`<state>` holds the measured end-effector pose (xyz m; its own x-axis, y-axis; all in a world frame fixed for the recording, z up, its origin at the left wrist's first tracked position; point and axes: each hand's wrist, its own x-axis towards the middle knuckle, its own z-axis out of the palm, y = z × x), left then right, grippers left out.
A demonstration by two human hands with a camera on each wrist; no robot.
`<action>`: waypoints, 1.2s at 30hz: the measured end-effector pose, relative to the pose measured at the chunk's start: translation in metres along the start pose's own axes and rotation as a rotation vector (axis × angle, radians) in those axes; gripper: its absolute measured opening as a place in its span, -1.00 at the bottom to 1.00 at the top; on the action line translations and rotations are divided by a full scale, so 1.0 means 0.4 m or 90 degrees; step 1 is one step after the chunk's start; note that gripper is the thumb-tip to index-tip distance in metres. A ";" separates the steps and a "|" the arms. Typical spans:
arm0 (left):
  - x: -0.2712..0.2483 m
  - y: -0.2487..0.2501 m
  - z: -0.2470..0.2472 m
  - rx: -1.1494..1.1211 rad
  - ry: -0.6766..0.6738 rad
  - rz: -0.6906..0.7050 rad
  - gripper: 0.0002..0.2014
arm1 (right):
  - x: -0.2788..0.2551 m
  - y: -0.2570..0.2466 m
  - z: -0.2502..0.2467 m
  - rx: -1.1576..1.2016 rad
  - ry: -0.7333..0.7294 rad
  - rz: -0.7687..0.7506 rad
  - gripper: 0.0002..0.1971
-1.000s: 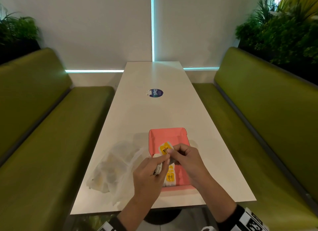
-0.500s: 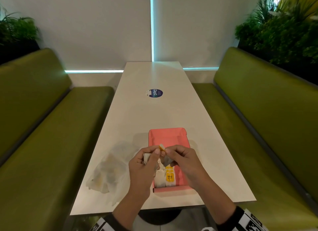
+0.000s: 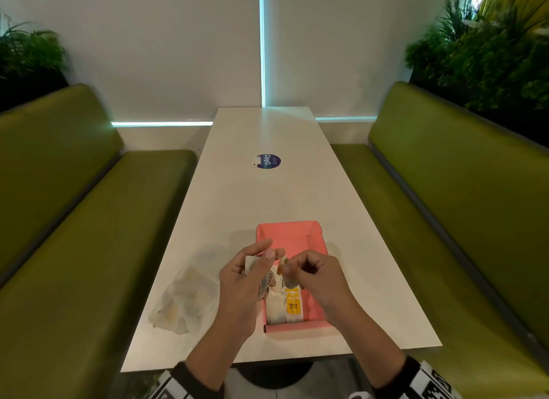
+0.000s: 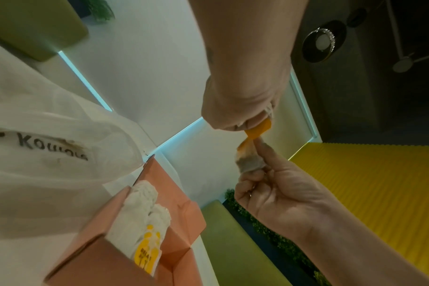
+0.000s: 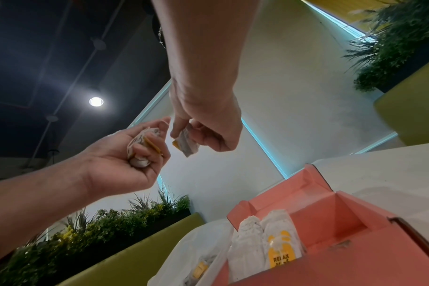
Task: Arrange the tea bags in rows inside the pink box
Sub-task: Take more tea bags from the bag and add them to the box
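Two hands hold tea bags above the near end of the pink box.

The right hand (image 3: 319, 275) has its grip pinched on a single tea bag (image 5: 187, 145) with a yellow tag, thumb and forefinger clamped, the other fingers curled under. Just left of it, almost touching, the left hand (image 3: 248, 275) lies palm up with fingers curled round a small bunch of tea bags (image 5: 143, 146). Below both grips the pink box (image 3: 292, 233) sits open on the white bench (image 3: 267, 196), with two tea bags (image 3: 283, 308) laid side by side against its left wall at the near end, one showing a yellow label. Left of the left grip lies a crumpled translucent plastic bag (image 3: 185, 302). Beyond the box a round blue sticker (image 3: 269, 161) is on the bench; green seats (image 3: 89, 235) flank both sides.
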<state>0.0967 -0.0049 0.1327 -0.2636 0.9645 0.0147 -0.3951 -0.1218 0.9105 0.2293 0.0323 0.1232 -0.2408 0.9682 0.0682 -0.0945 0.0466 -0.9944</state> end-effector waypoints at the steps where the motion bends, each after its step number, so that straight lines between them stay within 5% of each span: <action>1: 0.001 0.009 0.003 0.017 -0.013 0.009 -0.79 | -0.002 0.002 0.001 -0.012 -0.012 0.007 -0.89; 5: 0.008 0.041 0.004 0.051 -0.055 0.014 -0.82 | -0.007 0.001 -0.006 -0.054 -0.092 0.042 -0.95; 10: 0.032 0.042 -0.033 0.118 -0.008 0.015 -0.82 | -0.001 -0.008 -0.037 -0.018 -0.170 0.083 -0.93; 17: 0.020 0.032 -0.034 0.227 0.013 0.082 -0.74 | 0.012 -0.009 -0.033 0.105 -0.173 0.153 -0.95; 20: 0.019 0.024 -0.030 0.277 0.024 0.100 -0.72 | 0.006 -0.002 -0.020 0.101 -0.178 0.158 -0.82; 24: 0.016 0.021 -0.021 0.309 0.042 0.122 -0.71 | -0.002 -0.002 -0.012 0.049 -0.185 0.134 -0.87; 32: 0.023 -0.001 -0.042 0.674 0.022 0.360 -0.73 | 0.000 -0.006 -0.029 -0.030 -0.178 0.104 -0.88; 36: 0.020 -0.002 -0.040 0.727 0.005 0.374 -0.85 | -0.002 -0.012 -0.035 -0.034 -0.173 0.070 -0.88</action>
<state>0.0808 -0.0006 0.1256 -0.1474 0.8326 0.5339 0.7559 -0.2533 0.6037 0.2436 0.0348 0.1267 -0.4969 0.8673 -0.0285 -0.0039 -0.0351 -0.9994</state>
